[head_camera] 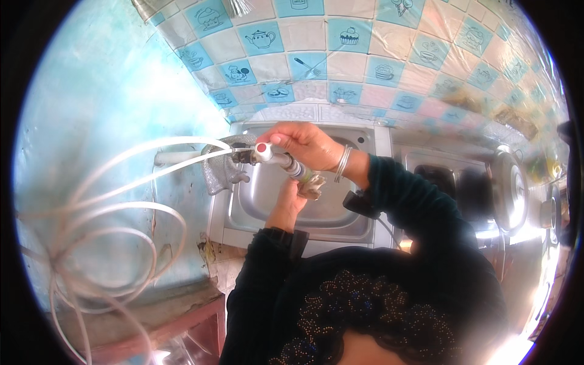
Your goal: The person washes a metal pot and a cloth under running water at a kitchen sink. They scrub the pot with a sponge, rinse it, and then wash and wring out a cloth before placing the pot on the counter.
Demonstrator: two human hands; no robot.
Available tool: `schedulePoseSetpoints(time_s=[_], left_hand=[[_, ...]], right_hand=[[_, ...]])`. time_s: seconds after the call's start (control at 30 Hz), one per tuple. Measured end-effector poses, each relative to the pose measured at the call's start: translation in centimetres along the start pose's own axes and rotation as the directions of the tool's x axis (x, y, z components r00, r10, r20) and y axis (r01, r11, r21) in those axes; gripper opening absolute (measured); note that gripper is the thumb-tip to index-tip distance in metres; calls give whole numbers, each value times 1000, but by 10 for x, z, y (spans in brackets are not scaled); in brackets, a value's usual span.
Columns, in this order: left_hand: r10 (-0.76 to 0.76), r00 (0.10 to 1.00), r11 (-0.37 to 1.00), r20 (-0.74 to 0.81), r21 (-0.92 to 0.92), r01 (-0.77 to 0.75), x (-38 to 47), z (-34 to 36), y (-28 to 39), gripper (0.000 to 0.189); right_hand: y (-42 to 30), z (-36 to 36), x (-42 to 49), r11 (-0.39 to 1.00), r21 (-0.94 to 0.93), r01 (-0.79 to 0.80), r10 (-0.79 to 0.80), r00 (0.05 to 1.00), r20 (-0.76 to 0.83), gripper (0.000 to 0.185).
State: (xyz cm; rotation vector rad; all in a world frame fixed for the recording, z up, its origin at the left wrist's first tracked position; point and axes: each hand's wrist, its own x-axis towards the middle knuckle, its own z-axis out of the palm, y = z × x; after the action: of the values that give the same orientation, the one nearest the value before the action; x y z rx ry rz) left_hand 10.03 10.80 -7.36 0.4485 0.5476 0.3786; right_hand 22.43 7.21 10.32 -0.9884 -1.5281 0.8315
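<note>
A wall tap (279,157) reaches out over the stainless-steel sink (337,214), its white knob (263,152) marked with a red dot. My right hand (306,142), wearing bangles at the wrist, has its thumb and fingers on that knob. Beneath the spout is my left hand (288,200); its fingers are partly hidden by the tap, so its grip is unclear. Wrapped around the spout's end is a crumpled, pale cloth-like piece (312,187). A grey mesh cloth (224,169) drapes over the pipe behind the tap.
Loops of white tubing (171,214) hang at the left, running to the tap. A white pipe (175,158) meets the blue wall (114,114). Patterned wall covering (303,39) rises behind the sink. On the right are a stove (433,178) and a round metal lid (511,189).
</note>
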Motion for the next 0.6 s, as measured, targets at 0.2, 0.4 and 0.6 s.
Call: schedulePoseSetpoints(time_s=[0.2,0.4,0.6], left_hand=[[431,893,900,-126,136,-415,-42,5,3,31],[640,764,728,-85,386,-567,-87,31,22,33],[810,574,399,124,600,-693,-59,54,19,36]], right_hand=[[-2,-2,0,999,-13,34,-34,999,14,22],[-3,0,-2,1000,-21,21,-21,1000,-5,22],[-2,3,-1,1000,0,4,-4,1000,-30,22]])
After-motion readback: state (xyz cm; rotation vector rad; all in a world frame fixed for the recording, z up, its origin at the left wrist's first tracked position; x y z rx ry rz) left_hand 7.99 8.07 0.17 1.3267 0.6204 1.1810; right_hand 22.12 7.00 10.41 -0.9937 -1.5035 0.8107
